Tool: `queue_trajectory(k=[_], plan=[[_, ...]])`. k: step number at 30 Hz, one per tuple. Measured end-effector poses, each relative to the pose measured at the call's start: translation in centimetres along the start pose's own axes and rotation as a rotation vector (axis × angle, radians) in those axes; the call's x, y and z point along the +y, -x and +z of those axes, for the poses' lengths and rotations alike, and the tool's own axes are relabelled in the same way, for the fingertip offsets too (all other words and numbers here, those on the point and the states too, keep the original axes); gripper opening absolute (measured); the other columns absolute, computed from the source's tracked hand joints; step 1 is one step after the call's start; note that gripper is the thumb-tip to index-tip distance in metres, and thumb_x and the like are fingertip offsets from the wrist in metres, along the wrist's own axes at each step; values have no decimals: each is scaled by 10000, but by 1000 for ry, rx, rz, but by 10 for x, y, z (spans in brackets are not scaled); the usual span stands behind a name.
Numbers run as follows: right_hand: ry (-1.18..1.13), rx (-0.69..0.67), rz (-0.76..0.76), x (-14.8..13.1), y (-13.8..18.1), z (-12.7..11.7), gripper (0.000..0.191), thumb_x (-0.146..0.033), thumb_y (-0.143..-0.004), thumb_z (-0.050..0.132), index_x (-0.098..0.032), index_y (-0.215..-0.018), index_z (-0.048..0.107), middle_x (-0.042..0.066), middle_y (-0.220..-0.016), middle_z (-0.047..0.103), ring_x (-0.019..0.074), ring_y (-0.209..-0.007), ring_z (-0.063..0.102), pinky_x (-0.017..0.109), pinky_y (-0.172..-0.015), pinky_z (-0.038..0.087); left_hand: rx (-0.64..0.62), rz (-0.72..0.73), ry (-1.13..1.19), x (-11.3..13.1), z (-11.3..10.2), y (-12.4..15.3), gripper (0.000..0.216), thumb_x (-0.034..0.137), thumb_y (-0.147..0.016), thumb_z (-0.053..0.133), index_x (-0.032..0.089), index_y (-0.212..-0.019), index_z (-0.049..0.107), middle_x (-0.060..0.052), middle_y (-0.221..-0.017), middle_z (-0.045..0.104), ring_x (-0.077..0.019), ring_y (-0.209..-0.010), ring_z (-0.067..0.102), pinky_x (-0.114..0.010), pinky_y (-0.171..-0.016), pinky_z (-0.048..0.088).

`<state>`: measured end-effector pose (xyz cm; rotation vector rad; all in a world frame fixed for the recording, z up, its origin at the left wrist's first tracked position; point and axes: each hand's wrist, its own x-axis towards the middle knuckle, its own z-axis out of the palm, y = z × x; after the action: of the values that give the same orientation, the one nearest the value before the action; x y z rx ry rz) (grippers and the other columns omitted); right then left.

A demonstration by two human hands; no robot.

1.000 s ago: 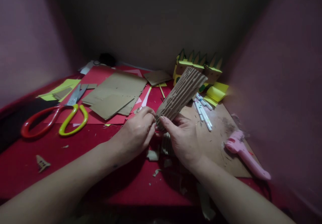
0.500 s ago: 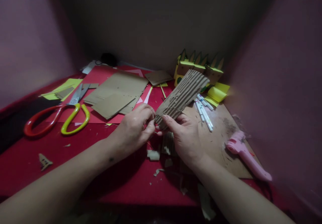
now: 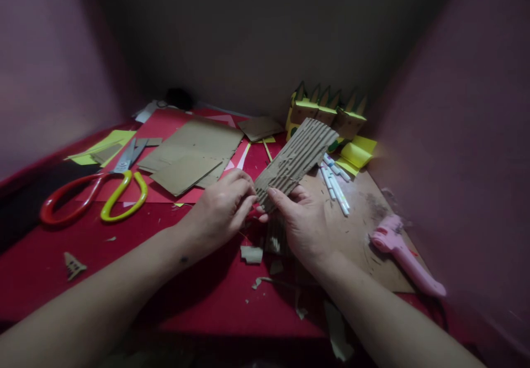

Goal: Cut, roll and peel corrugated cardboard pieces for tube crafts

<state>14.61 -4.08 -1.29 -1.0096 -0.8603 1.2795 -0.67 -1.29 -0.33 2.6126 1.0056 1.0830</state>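
Note:
A strip of corrugated cardboard [image 3: 298, 158] with its ribs exposed slants up and to the right above the red table. My right hand [image 3: 304, 222] grips its near end from below, thumb laid on the ribbed face. My left hand [image 3: 223, 208] is closed in a pinch at the same near end, fingertips pressed on the cardboard's edge. Small torn paper scraps [image 3: 252, 254] lie on the table under both hands.
Red and yellow-handled scissors [image 3: 93, 188] lie at the left. Flat brown cardboard sheets [image 3: 192, 153] sit behind them. White markers [image 3: 334, 183], yellow paper [image 3: 356, 153] and a yellow-green paper craft [image 3: 327, 111] are at the right. A pink glue gun [image 3: 403, 255] rests on a brown board [image 3: 364, 230].
The corrugated strip has dropped slightly and tilted flatter. My left fingers have shifted at its near end, still pinching. My right hand barely moved.

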Motion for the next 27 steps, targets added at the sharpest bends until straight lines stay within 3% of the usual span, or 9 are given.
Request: queue_trajectory(k=[5,9,13,19,22,27], plan=[[76,-70,-22,-2,2,2,48,-209,-682,718,-167,-695,698,-13,-629,664,115,-560,603,243,-552,532,77,88,-81,-5,6,4,157,121,-907,434,172,-779,508,-73,-910,584,-158,-805,599,-264,-695,494],[160,-93,-32,-3,2,1,179,-168,-698,648,-170,-521,626,-24,-518,591,99,-488,531,225,-489,448,63,84,-89,-6,4,3,170,118,-896,425,184,-756,492,-62,-869,606,-155,-783,600,-263,-688,489],[157,-84,-41,-1,1,-1,146,-139,-679,614,-172,-537,615,-38,-498,568,97,-463,504,224,-466,417,-25,-147,49,-5,-1,1,111,191,-860,480,189,-767,542,-36,-776,645,-143,-653,600,-264,-597,484],[165,-105,-45,-1,-1,-3,100,-110,-662,576,-163,-593,625,-38,-526,577,87,-450,481,216,-448,395,-163,-603,699,-6,-11,-4,86,243,-800,577,187,-754,531,-17,-639,692,-151,-505,652,-276,-503,551],[192,-79,-26,1,-4,-4,89,-111,-634,570,-167,-580,613,-38,-477,566,93,-409,467,212,-401,350,-205,-669,834,-6,-18,-9,132,218,-780,614,183,-697,518,-28,-601,699,-142,-445,637,-259,-460,544],[159,-94,-40,3,-6,-5,89,-118,-611,565,-170,-642,630,-38,-501,581,97,-415,465,217,-398,334,-205,-742,863,-3,-25,-15,148,222,-758,653,173,-664,550,-43,-581,703,-146,-412,617,-268,-435,533]])
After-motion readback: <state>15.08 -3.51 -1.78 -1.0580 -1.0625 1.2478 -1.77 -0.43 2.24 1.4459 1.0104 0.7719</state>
